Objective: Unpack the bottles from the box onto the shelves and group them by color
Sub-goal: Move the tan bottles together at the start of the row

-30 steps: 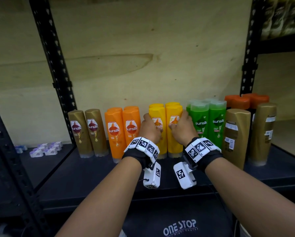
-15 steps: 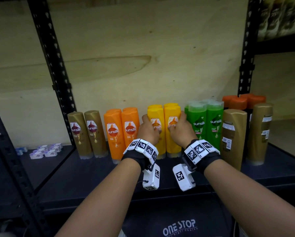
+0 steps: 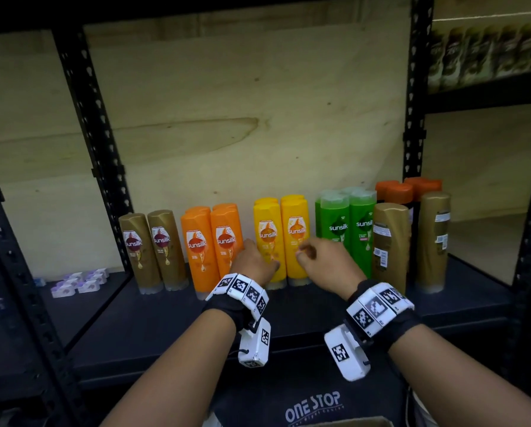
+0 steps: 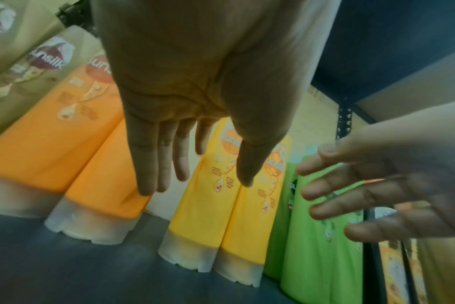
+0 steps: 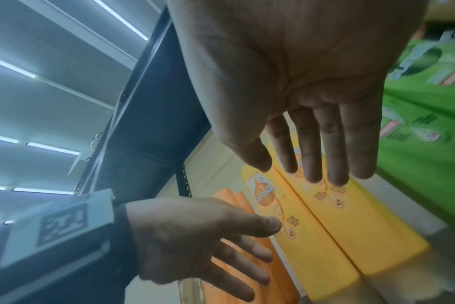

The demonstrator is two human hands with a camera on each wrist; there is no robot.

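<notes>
I see black wristbands (image 3: pixel 227 309) carrying white marker blocks (image 3: pixel 242 286) and white cameras (image 3: pixel 256 343) on bare forearms.

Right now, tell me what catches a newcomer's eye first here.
The bright row of bottles on the dark shelf: brown bottles leftmost, then orange bottles, yellow bottles, and green bottles. In front of the yellow pair, the left hand and right hand hover open, holding nothing.

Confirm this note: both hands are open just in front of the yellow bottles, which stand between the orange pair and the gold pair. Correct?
Not quite. On their right the yellow bottles have the green bottles, not gold, as the head view shows. Both hands, left hand and right hand, are open.
</notes>
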